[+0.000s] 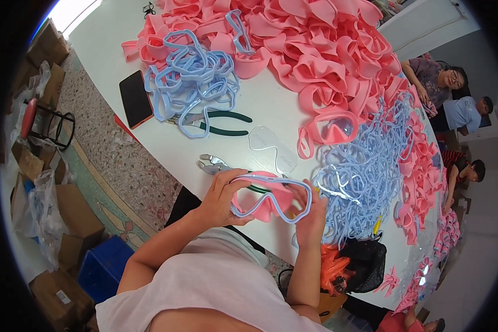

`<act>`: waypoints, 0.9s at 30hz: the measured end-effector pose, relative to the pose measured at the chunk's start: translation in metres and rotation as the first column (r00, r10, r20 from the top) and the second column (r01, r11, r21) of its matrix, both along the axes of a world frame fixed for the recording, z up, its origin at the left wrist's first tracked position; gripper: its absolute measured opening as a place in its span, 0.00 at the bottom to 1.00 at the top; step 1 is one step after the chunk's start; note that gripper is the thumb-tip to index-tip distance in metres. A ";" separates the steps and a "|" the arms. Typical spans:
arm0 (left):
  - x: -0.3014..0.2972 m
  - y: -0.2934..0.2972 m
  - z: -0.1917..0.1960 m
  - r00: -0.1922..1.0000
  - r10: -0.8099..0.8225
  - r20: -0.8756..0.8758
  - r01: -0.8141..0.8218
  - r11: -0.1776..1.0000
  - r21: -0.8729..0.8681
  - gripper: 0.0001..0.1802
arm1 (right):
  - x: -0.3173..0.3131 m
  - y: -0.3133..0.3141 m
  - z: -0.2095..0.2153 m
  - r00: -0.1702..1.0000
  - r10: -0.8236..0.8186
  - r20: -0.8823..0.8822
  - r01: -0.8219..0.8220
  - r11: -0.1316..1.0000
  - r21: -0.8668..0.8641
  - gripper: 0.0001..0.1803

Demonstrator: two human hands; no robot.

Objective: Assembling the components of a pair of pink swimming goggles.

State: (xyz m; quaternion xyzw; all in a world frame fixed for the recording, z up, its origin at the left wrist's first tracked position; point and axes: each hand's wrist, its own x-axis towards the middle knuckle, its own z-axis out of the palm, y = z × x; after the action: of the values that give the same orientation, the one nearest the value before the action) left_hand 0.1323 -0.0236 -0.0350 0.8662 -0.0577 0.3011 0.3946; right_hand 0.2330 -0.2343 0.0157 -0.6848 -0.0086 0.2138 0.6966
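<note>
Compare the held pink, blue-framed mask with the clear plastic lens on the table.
The pink mask has a light blue frame; the clear plastic lens has none. The left hand and right hand hold the mask; the lens lies on the white table. Both have a nose notch.

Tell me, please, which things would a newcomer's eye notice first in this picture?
Probably the big heap of soft pink pieces on the far side of the white table. Next comes the dense tangle of pale blue rings, right of the hands. At the near edge, the left hand and right hand hold a blue-rimmed pink mask between them.
</note>
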 end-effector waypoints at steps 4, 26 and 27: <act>-0.002 0.011 0.018 0.995 0.063 0.079 -0.059 0.997 -0.048 0.41 | -0.004 -0.001 -0.004 0.892 0.389 -0.231 -0.102 0.670 0.735 0.49; -0.020 0.009 -0.012 0.982 0.132 -0.135 -0.129 0.991 0.031 0.43 | -0.015 0.021 -0.047 0.944 -0.062 -0.324 0.232 0.824 0.517 0.22; -0.022 0.007 -0.015 0.980 0.130 -0.149 -0.122 0.991 0.059 0.43 | -0.012 0.019 -0.049 0.929 -0.081 -0.362 0.289 0.770 0.569 0.22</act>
State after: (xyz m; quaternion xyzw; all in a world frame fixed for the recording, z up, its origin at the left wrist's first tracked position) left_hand 0.1104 -0.0163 -0.0497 0.8981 0.0202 0.2566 0.3566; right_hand 0.2206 -0.2150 -0.0331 -0.3753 0.1027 0.2357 0.8905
